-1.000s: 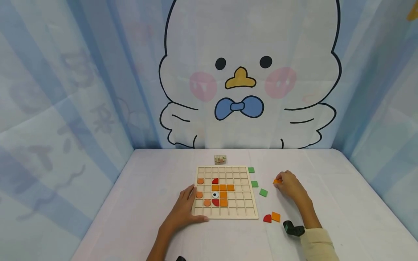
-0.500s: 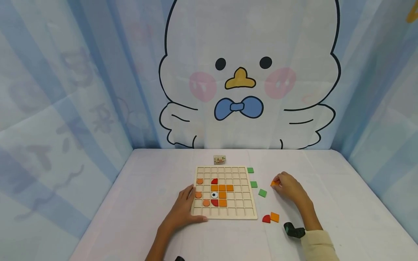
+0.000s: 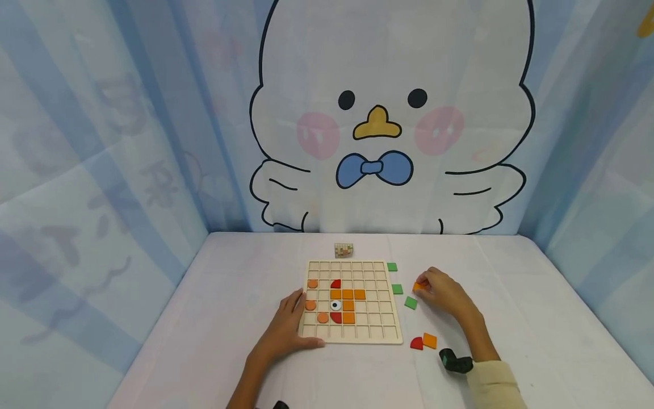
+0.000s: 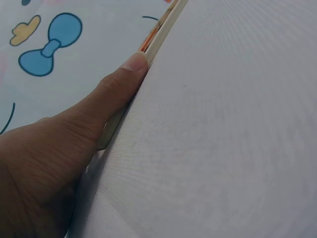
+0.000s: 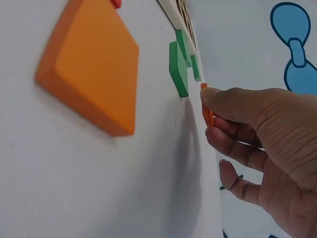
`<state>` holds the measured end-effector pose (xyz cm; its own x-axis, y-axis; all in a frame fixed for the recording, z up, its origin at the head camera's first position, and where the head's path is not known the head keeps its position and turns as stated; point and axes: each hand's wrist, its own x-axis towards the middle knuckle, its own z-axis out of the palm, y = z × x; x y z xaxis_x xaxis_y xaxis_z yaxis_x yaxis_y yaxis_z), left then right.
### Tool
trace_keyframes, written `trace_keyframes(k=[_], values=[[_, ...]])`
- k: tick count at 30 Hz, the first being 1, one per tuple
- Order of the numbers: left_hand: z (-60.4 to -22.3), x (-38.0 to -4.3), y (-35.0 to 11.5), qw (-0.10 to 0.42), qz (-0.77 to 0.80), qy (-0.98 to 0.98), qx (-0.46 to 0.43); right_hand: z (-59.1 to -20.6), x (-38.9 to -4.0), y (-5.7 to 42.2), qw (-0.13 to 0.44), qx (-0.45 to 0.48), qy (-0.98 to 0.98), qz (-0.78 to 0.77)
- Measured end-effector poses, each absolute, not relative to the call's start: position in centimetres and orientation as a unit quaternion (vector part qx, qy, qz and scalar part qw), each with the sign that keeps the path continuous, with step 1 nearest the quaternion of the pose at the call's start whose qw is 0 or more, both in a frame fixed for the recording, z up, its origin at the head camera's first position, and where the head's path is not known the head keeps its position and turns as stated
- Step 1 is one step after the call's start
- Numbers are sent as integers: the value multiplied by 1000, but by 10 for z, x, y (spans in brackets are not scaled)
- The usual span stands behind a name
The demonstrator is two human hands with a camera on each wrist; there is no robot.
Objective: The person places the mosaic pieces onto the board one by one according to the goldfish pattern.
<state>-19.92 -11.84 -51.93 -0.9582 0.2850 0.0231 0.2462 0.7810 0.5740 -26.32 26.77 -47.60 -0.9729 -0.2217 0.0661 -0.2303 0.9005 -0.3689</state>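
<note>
A wooden grid board [image 3: 378,324] lies on the table. Several orange square tiles [image 3: 348,305], red quarter-round tiles [image 3: 335,284], orange round tiles [image 3: 323,318] and an eye tile [image 3: 335,305] sit in its cells. My left hand [image 3: 287,326] rests at its near left corner, fingers along the left side. The left thumb [image 4: 119,82] lies straight against the near edge in the left wrist view. Off the board's right side, my right hand [image 3: 445,292] pinches an orange square tile [image 5: 207,115] between thumb and fingers, raised off the table.
Green square tiles [image 3: 411,303] lie right of the board. Nearer the front are a loose orange square tile [image 3: 430,341] and a red quarter-round tile [image 3: 416,343]. A small picture card [image 3: 344,250] lies behind the board. A printed curtain [image 3: 388,199] hangs at the table's back.
My right hand has moved left toward the board with the orange square tile pinched in it. The left hand stays at the board's corner.
</note>
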Motion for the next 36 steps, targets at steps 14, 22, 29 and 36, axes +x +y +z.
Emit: trace_keyframes(k=[14, 22, 29, 36], values=[[-521, -200, -119, 35, 296, 944, 142, -468, -266, 230, -1, 185, -961, 206], [-520, -200, -118, 37, 297, 943, 143, -466, -266, 201, -26, 219, -950, 220], [-521, -202, -118, 42, 299, 943, 138, -467, -262, 178, -45, 228, -946, 226], [-521, -202, -119, 37, 292, 946, 137, -469, -254, 167, -42, 272, -936, 221]])
